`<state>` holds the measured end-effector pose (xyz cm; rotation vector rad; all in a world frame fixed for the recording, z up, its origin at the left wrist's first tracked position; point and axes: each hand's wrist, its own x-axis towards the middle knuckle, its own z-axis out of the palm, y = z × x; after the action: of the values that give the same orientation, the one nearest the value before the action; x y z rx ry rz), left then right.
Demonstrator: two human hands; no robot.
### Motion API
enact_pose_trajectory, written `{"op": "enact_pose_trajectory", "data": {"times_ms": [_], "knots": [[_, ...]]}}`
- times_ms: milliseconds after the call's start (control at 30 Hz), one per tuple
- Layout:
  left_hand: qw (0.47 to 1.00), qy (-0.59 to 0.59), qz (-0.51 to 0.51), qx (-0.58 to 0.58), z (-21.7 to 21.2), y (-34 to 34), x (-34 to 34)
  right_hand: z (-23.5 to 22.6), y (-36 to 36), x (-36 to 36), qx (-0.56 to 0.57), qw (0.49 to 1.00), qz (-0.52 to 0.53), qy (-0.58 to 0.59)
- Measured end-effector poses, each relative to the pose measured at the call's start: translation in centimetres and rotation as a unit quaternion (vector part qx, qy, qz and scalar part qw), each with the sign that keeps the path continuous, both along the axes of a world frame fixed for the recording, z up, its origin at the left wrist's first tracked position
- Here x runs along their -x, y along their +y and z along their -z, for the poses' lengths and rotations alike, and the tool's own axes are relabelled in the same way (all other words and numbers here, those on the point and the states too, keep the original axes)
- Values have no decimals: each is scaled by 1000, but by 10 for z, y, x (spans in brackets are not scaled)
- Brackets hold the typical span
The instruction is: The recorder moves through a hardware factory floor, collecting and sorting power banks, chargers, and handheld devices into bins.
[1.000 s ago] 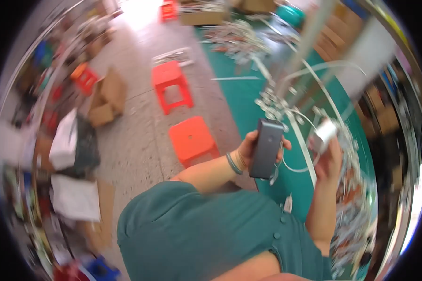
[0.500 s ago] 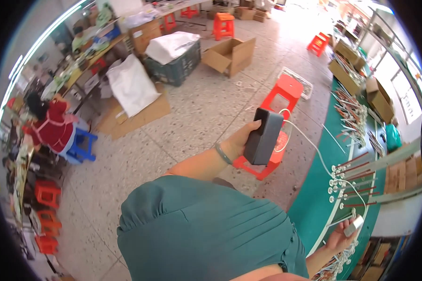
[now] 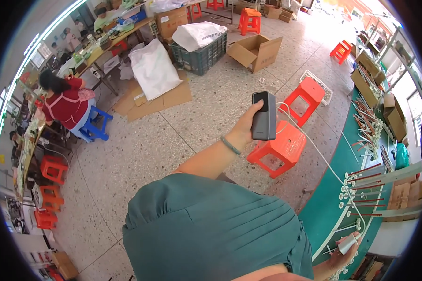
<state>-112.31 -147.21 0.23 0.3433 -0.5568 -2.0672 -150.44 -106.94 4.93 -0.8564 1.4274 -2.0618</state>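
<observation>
My left hand (image 3: 245,125) holds a dark grey rectangular device (image 3: 264,117) like a power bank, thumb on its upper face, in front of the red stools. A white cable (image 3: 316,146) loops out beside the device and runs down right over the green table. It ends near a small pale block-shaped piece (image 3: 347,244), perhaps a charger plug, held in my right hand (image 3: 344,257). Thin rods with round white ends (image 3: 347,189) lie beside the cable on the green table (image 3: 324,206). The fingers of my right hand are partly hidden behind the pale piece.
Two red stools (image 3: 286,145) stand by the table's edge. An open carton (image 3: 255,52), a dark green crate (image 3: 204,58) and a white sack (image 3: 154,70) sit on the floor beyond. At left a person in red (image 3: 68,105) sits on a blue stool (image 3: 97,124).
The view has turned, shifting the room rightward. My left hand's device has moved slightly up in the picture and tilts less; my right hand is lower. Both still hold their things.
</observation>
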Motion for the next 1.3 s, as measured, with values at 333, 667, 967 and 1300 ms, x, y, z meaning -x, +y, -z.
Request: {"op": "enact_pose_trajectory", "data": {"times_ms": [333, 667, 967, 1300], "knots": [[997, -10, -58, -49, 4, -20, 7, -44, 84, 13, -285, 912, 193, 223], [986, 93, 135, -5, 15, 23, 29, -15, -1, 7, -201, 956, 115, 183], [913, 177, 367, 2, 8, 97, 84, -55, -109, -79, -11, 950, -241, 198], [978, 3, 204, -34, 33, 74, 69, -113, -83, -17, 80, 989, 1, 121]]}}
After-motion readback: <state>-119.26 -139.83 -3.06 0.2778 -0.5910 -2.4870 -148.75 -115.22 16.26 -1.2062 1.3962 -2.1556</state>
